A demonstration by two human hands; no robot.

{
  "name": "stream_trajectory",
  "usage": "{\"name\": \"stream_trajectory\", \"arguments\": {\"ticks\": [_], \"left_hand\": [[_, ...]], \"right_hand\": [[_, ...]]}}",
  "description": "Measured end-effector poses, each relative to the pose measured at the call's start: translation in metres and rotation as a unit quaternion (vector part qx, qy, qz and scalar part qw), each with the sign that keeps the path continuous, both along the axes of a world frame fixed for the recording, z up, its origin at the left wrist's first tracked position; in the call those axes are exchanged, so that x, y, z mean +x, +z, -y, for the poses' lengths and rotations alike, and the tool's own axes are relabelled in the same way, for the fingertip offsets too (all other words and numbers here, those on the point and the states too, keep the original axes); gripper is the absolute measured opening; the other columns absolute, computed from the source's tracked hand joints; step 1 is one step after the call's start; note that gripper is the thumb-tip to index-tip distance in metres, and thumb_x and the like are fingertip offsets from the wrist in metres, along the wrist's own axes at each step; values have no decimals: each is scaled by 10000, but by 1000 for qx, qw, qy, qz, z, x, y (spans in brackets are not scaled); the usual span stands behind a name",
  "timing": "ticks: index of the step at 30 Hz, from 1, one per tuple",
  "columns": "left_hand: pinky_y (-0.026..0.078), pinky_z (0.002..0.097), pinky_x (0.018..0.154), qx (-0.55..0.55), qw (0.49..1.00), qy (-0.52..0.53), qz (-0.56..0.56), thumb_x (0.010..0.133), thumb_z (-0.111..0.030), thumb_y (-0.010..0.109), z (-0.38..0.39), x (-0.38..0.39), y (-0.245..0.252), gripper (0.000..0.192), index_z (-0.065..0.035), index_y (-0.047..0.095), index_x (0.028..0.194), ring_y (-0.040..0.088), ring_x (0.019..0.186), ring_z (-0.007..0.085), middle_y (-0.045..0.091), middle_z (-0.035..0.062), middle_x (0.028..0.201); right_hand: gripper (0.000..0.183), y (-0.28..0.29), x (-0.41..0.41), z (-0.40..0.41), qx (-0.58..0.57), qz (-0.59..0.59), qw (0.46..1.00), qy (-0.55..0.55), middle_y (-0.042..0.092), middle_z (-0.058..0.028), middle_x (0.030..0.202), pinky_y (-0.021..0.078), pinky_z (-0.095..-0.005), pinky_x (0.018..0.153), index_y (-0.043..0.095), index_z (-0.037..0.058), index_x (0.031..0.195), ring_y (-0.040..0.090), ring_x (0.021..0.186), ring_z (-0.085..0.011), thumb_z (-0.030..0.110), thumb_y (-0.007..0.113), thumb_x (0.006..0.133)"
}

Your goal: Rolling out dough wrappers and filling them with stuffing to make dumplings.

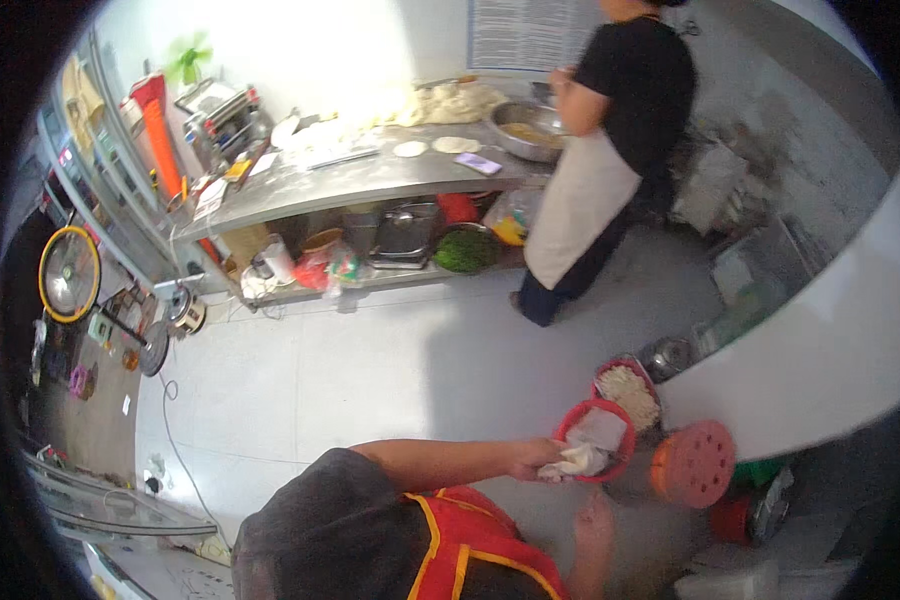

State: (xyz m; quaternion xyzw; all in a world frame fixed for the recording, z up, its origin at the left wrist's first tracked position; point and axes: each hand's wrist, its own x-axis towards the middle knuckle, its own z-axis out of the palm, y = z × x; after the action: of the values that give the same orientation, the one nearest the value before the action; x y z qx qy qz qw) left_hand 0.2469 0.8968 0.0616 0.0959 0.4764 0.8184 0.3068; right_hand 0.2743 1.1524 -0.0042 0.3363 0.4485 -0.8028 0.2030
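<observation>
A white cloth (583, 459) is gripped in my left hand (538, 457), at the near left rim of a red plastic basket (628, 442). Pale cloth or paper (600, 429) lies inside that basket. Lower down, my right hand (594, 517) is blurred beside the basket's near side; its fingers are not clear. Just beyond the basket stands a red container (598, 375) filled with a pale, lumpy food. To the right is a red plastic stool (696, 463) with holes in its round top.
A co-worker (634, 82) in a light apron stands at a steel worktable (307, 184) bearing dough, flat rounds, a phone and a metal bowl (529, 129). Greens and pans fill its lower shelf. A standing fan (70, 274) is at left, its cable on the floor. A white counter (817, 352) curves along the right.
</observation>
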Motion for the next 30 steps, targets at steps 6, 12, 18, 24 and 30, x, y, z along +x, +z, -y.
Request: {"name": "stream_trajectory", "arguments": {"ticks": [6, 12, 18, 24, 30], "left_hand": [[501, 204, 581, 170, 955, 197, 145, 935, -112, 475, 189, 16, -18, 247, -80, 496, 1179, 577, 717, 112, 584, 26, 936], [503, 199, 621, -28, 931, 328, 157, 925, -95, 482, 333, 8, 4, 261, -80, 480, 1185, 561, 821, 92, 553, 19, 917], [512, 209, 589, 141, 809, 516, 245, 926, -103, 494, 447, -21, 14, 229, -60, 503, 1150, 587, 742, 139, 576, 49, 922], [502, 194, 543, 129, 777, 568, 241, 920, -69, 479, 560, -49, 21, 259, -37, 486, 1176, 566, 736, 135, 542, 65, 928], [510, 214, 555, 149, 743, 612, 228, 909, -61, 510, 652, -99, 22, 271, -40, 484, 1177, 571, 737, 150, 549, 75, 914]], "right_hand": [[165, -2, -70, 183, -163, -21, 967, 195, 515, -75, 848, 425, -298, 713, 516, -13, 960, 521, 754, -169, -16, 547, 798], [117, 62, -127, 344, -73, -107, 949, 288, 557, -144, 921, 516, -329, 774, 518, -11, 976, 568, 797, -236, 39, 519, 870], [205, 59, -233, 496, 39, -166, 883, 436, 572, -69, 767, 374, -214, 436, 533, -9, 997, 500, 549, -100, 178, 506, 920], [227, 72, -314, 671, 45, -181, 827, 530, 558, -36, 800, 359, -201, 460, 560, -1, 1012, 479, 586, -69, 199, 524, 912], [286, 79, -391, 815, -12, -208, 825, 526, 586, -74, 945, 467, -248, 610, 561, -28, 1117, 553, 701, -127, 159, 519, 904]]}}
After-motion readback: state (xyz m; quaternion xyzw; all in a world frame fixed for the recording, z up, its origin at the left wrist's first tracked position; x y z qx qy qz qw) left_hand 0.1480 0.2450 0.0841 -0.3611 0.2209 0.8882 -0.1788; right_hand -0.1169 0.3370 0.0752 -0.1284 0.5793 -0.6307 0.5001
